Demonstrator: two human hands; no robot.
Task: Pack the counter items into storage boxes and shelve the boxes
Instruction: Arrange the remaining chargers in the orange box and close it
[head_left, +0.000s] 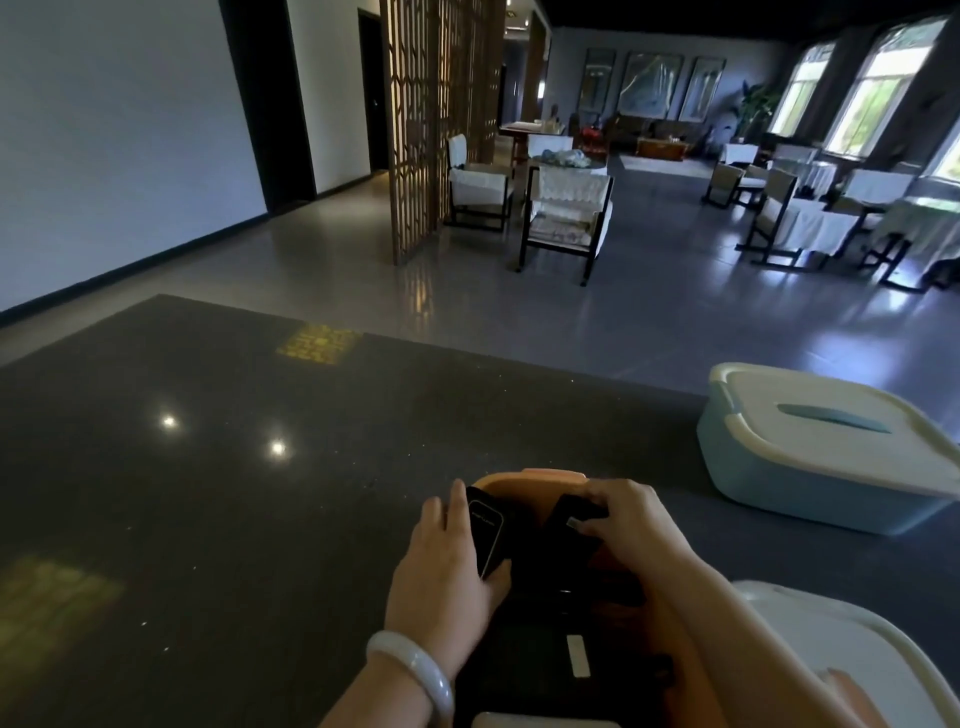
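Hands both down in the orange box (530, 480) on the dark counter (234, 467); left hand (447, 566) pinches a black phone-like device (485, 535) between thumb and fingers at the box's left side; right hand (631, 525) curls round another black item (569, 519); 1 lidded blue box (810, 457) sits well off to the right; a white lid (852, 649) is beside the orange one.

Storage boxes: three. One open orange box (524, 480); one lidded blue box (810, 467); one white lid (852, 639) at the right edge. Dark flat devices in the orange box: at least four. Hands: two. Bracelet (415, 670): one.
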